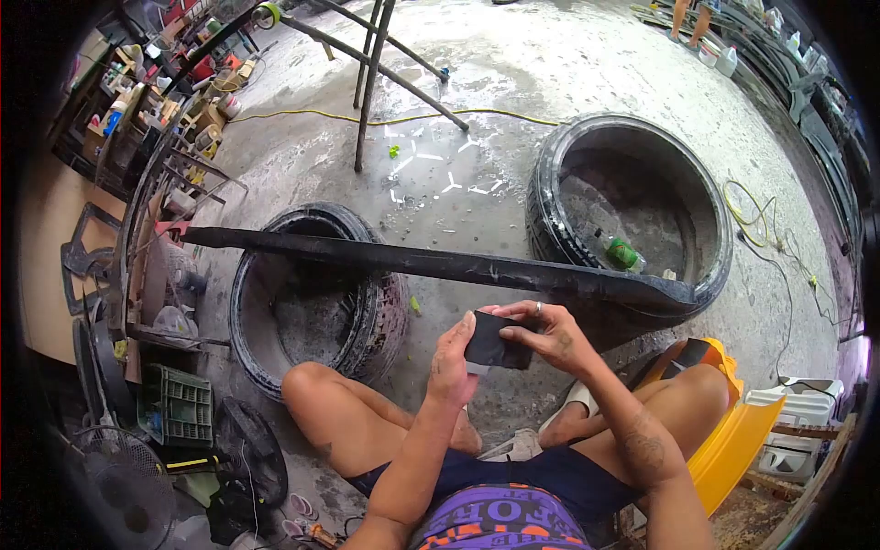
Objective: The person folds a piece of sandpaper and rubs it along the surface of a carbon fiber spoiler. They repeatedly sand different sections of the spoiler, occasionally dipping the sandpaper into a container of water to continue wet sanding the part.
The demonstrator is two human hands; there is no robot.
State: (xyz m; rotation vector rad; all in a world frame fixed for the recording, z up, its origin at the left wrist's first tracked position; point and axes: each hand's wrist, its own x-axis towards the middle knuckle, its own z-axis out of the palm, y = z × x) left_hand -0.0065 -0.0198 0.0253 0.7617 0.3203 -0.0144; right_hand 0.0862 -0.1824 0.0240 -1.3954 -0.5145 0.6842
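A seated person is working a small black piece above the knees; left hand and right hand are both pinching its edges; turning it further is likely calling for a steady two-handed grip.

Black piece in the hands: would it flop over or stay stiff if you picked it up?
Probably fairly stiff: the black piece looks flat though the left hand and right hand pinch only its edges. Likely light, since fingertips alone carry it. Its flat shape should not roll.
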